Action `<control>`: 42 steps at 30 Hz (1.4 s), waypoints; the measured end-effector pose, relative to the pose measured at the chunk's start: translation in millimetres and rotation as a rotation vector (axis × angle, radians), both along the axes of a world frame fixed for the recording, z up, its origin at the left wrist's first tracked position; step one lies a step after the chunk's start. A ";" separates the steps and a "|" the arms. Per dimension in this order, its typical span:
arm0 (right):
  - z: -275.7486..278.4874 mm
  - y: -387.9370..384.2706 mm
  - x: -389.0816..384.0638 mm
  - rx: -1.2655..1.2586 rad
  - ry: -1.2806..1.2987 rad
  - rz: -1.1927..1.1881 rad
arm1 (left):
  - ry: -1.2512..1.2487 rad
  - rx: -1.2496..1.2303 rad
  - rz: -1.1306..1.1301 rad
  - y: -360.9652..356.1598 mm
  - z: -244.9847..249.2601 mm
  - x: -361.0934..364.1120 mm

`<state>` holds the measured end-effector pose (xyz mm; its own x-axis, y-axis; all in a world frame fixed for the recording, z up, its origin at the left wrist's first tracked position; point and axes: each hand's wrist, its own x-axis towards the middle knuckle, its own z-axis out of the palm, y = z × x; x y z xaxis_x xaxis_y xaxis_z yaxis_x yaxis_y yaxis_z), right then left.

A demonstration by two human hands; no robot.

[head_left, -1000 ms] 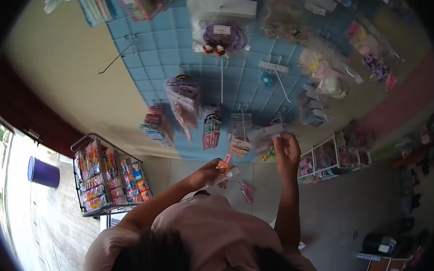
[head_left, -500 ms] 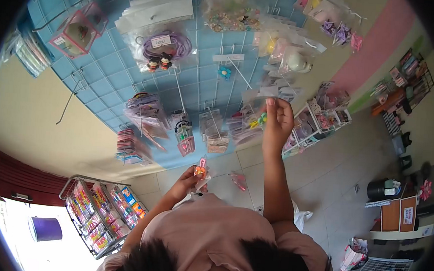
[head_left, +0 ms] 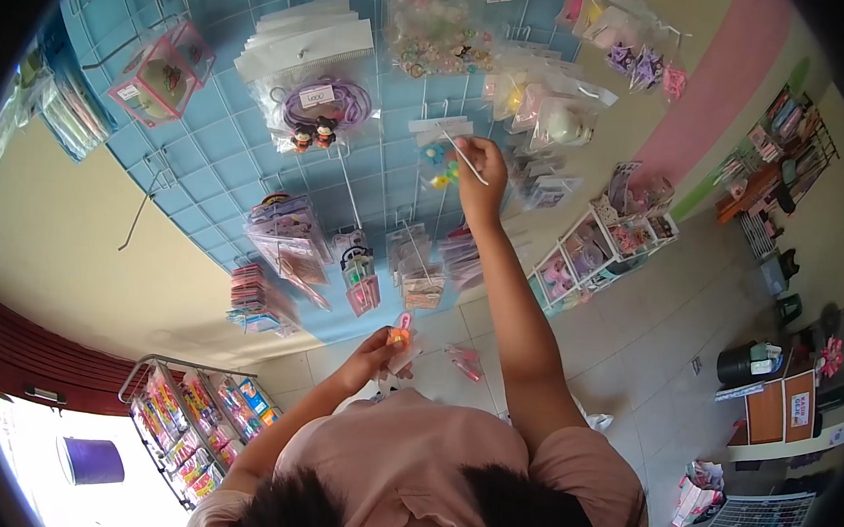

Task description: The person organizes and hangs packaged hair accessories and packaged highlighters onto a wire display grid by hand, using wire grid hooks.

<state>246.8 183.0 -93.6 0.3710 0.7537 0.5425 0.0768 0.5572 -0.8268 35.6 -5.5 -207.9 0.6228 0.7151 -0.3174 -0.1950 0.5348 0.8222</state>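
Up at the blue grid panel (head_left: 403, 180), my right hand (head_left: 483, 171) pinches the top of a small clear packet with yellow and green flower-shaped pieces (head_left: 444, 180). This packet is at a wire hook (head_left: 472, 162), right by a packet with a blue flower piece (head_left: 433, 155) under a white header card (head_left: 441, 127). Lower down, in front of my chest, my left hand (head_left: 370, 354) is closed on a clear packet with orange and pink pieces (head_left: 400, 337).
Bagged purple hair ties (head_left: 330, 105) and bagged beads (head_left: 445, 52) hang around the right hand. Lower hooks carry more packets (head_left: 286, 241). A pink packet (head_left: 464, 363) lies on the tiled floor. To the right stands a white shelf rack (head_left: 587, 259); at left, a wire display stand (head_left: 190, 423).
My right hand has moved left and up with the flower packet, to the hook beside the blue flower packet. My left hand stays low, still gripping its packet.
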 end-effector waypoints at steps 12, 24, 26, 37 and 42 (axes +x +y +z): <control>-36.1 -154.9 -1.2 -0.306 -0.443 0.788 | 0.040 0.103 -0.363 43.1 54.9 -10.1; -9.0 -165.5 14.8 -0.463 -0.528 0.723 | 0.016 0.133 -0.483 53.8 68.8 -14.4; -18.4 -161.8 14.4 -0.333 -0.542 0.675 | 0.104 0.212 -0.395 46.9 66.5 -6.4; -24.2 -154.4 24.6 -0.419 -0.557 0.496 | 0.315 0.495 -0.093 55.5 86.0 -15.1; -14.0 -168.5 -12.3 0.141 -0.717 0.152 | 0.333 0.297 0.023 48.6 96.6 -2.0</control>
<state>234.4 14.5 -107.6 -0.2132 0.6742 0.7072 0.4845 0.7015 -0.5227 33.6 43.1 -111.2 0.5045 0.8180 -0.2764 0.0970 0.2644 0.9595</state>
